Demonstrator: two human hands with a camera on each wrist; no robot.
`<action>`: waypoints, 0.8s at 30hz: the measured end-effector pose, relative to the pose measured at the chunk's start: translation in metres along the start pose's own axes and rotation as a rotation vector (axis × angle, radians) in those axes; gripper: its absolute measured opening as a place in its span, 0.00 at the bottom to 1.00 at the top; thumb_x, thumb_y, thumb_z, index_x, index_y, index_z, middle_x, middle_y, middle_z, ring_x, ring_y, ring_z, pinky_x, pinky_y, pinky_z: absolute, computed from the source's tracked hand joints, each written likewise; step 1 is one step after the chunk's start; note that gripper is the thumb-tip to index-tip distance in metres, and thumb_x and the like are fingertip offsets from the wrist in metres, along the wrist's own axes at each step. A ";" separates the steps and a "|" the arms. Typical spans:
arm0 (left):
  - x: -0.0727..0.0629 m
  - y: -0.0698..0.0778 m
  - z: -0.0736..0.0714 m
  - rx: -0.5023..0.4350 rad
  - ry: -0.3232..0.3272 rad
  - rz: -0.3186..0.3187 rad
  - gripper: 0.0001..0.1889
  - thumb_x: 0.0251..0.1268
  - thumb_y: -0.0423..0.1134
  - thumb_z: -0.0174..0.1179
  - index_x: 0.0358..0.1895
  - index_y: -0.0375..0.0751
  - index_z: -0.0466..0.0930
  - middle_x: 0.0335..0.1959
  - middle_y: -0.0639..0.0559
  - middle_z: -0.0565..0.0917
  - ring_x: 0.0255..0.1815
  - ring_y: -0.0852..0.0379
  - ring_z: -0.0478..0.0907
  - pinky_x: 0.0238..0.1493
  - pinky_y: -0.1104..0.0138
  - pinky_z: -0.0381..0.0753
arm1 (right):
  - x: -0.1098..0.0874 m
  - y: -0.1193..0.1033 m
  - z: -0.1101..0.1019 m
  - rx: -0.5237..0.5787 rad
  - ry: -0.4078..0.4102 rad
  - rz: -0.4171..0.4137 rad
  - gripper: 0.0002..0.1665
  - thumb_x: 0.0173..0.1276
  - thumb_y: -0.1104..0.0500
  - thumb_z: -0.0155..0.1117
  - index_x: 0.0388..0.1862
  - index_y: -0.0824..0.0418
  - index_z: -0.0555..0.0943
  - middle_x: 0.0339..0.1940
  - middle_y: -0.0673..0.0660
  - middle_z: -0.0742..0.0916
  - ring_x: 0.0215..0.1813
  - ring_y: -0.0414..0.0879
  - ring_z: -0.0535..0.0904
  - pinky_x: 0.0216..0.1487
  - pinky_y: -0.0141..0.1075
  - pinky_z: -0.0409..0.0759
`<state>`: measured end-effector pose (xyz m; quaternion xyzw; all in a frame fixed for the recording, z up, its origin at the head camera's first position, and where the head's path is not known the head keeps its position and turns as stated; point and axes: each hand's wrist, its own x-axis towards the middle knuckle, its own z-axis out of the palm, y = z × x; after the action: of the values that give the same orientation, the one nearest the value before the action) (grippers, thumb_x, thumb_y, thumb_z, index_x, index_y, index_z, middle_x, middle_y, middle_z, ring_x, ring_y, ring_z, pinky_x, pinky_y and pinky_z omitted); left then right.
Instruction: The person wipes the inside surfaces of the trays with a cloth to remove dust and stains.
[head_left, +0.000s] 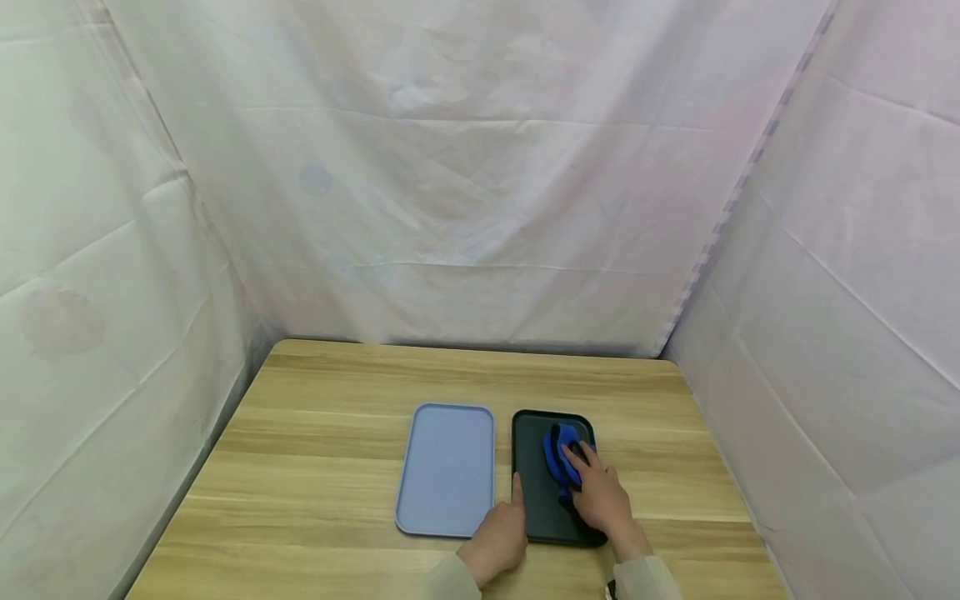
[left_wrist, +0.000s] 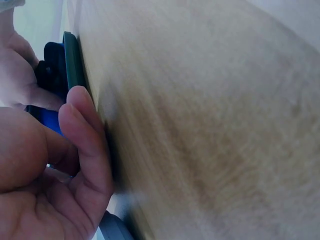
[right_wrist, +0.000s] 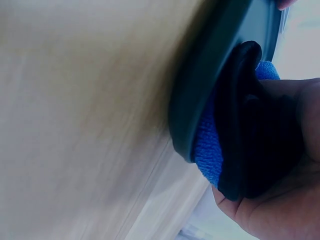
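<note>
A dark green tray [head_left: 542,508] lies on the table, and my right hand [head_left: 604,502] grips a crumpled blue cloth with black parts [head_left: 564,442] on it. In the right wrist view the cloth's blue fuzzy side [right_wrist: 209,155] meets the tray's rim, while its black part bunches up under my palm. My left hand [head_left: 501,536] is at the tray's left side, its index finger stretched along the rim. The left wrist view shows that hand's other fingers [left_wrist: 90,155] bent loosely, with nothing visible between them.
A light blue tray [head_left: 448,471] lies just left of the green one, near my left hand. Both trays sit on a wood-grain table [head_left: 315,467]. White cloth curtains [head_left: 465,208] hang behind the table and along both sides.
</note>
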<state>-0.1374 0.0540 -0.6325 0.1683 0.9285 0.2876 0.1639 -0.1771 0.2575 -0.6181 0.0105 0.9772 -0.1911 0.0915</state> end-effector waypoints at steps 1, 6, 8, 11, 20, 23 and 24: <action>0.000 0.000 0.000 0.000 0.001 0.001 0.46 0.64 0.27 0.63 0.81 0.25 0.47 0.11 0.54 0.72 0.11 0.60 0.66 0.14 0.67 0.66 | -0.001 0.000 0.000 -0.002 -0.002 -0.003 0.44 0.65 0.64 0.71 0.80 0.45 0.70 0.84 0.63 0.64 0.52 0.63 0.75 0.26 0.41 0.73; 0.001 -0.003 0.004 -0.012 0.005 0.012 0.46 0.64 0.26 0.63 0.81 0.25 0.46 0.10 0.55 0.71 0.10 0.60 0.65 0.13 0.67 0.64 | -0.008 0.000 0.001 -0.010 -0.015 0.007 0.45 0.66 0.63 0.72 0.80 0.43 0.69 0.84 0.61 0.64 0.53 0.62 0.76 0.27 0.41 0.73; 0.001 -0.004 0.005 -0.016 0.010 0.018 0.46 0.64 0.26 0.62 0.81 0.25 0.47 0.10 0.55 0.70 0.10 0.61 0.64 0.12 0.67 0.64 | -0.011 0.000 0.002 -0.014 -0.015 0.007 0.45 0.65 0.63 0.72 0.80 0.43 0.69 0.84 0.61 0.64 0.52 0.61 0.76 0.27 0.41 0.73; 0.001 -0.005 0.005 -0.014 0.014 0.016 0.46 0.63 0.25 0.62 0.81 0.25 0.47 0.10 0.55 0.70 0.10 0.61 0.63 0.12 0.67 0.63 | -0.016 0.000 0.003 -0.021 -0.016 0.002 0.45 0.65 0.63 0.72 0.79 0.43 0.70 0.84 0.61 0.65 0.56 0.66 0.76 0.29 0.45 0.77; 0.001 -0.004 0.004 -0.009 0.008 0.018 0.46 0.63 0.26 0.62 0.81 0.25 0.47 0.11 0.55 0.70 0.10 0.61 0.64 0.13 0.67 0.64 | -0.026 0.002 0.003 -0.017 -0.041 0.005 0.47 0.63 0.64 0.73 0.79 0.42 0.69 0.84 0.61 0.64 0.55 0.63 0.77 0.30 0.47 0.78; 0.000 -0.003 0.003 -0.004 0.013 0.013 0.46 0.63 0.26 0.63 0.81 0.25 0.47 0.11 0.55 0.70 0.11 0.60 0.65 0.14 0.67 0.65 | -0.029 0.002 0.004 -0.007 -0.049 0.003 0.47 0.63 0.64 0.74 0.80 0.42 0.69 0.84 0.62 0.64 0.56 0.64 0.76 0.31 0.48 0.79; 0.000 -0.003 0.003 -0.003 0.015 0.013 0.46 0.63 0.26 0.63 0.81 0.25 0.47 0.11 0.55 0.70 0.11 0.60 0.65 0.14 0.67 0.66 | -0.030 0.002 0.005 -0.006 -0.050 0.005 0.47 0.63 0.64 0.74 0.80 0.42 0.69 0.84 0.62 0.64 0.56 0.64 0.76 0.31 0.48 0.79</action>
<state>-0.1370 0.0532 -0.6364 0.1717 0.9282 0.2913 0.1551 -0.1465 0.2584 -0.6177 0.0078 0.9752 -0.1883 0.1165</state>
